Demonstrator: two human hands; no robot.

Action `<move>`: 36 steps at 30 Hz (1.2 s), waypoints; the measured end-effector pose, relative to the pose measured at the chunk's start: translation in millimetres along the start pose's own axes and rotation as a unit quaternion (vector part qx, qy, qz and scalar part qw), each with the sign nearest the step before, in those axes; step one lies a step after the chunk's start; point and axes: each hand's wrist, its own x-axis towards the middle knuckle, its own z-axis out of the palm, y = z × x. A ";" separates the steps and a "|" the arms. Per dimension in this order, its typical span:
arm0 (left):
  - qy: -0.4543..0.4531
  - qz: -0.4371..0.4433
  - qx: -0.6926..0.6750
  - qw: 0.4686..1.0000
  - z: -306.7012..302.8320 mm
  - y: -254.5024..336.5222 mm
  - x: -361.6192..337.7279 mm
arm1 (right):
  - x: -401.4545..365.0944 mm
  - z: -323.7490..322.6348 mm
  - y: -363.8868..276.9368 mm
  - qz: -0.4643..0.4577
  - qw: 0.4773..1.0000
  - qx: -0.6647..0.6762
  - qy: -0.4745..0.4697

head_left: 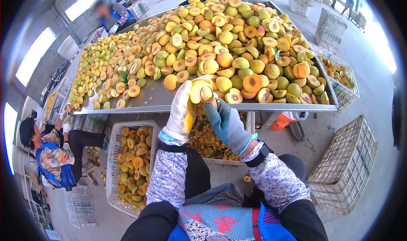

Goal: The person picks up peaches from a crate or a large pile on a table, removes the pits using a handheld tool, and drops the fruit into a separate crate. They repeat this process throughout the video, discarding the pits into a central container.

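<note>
In front of me, at the metal table's near edge, my left hand (183, 109) in a white and yellow glove is closed around a yellow peach half (197, 91). My right hand (225, 124), in a grey and teal glove, grips a small tool with a curved metal loop (206, 93). The loop touches the cut face of the fruit; most of the handle is hidden by my fingers. Behind both hands, a heap of halved yellow peaches (224, 60) covers much of the metal table (157, 92).
A white crate (111, 164) of peach halves stands below left. Under the table, another crate (250, 128) holds fruit pieces. A crate (345, 164) stands at right, and a fruit-filled one (349, 92) beyond it. Co-workers sit at left (55, 156) and far left (112, 18).
</note>
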 end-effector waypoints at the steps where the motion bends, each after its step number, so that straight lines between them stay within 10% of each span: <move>1: 0.003 0.000 -0.004 1.000 7.8 0.2 -3.5 | -0.9 1.0 -1.9 -0.021 0.999 0.027 0.017; 17: 0.062 0.110 0.216 0.968 1.7 -25.7 -9.4 | -20.8 12.7 37.4 0.067 0.995 0.058 -0.048; 24: 0.164 0.018 -0.034 0.986 16.1 -31.4 -12.4 | -18.2 7.7 -2.2 0.317 0.921 0.183 -0.133; 27: 0.143 -0.008 0.002 0.990 4.6 -32.4 -8.7 | -25.4 22.8 28.2 0.112 0.986 0.099 -0.077; 33: 0.051 -0.060 0.133 0.988 -1.9 -16.0 -5.3 | -18.0 -13.7 -15.2 0.406 0.846 0.218 -0.270; 36: 0.001 -0.073 0.185 0.980 -5.0 -13.4 -6.3 | -16.1 -16.1 -20.3 0.406 0.863 0.128 -0.274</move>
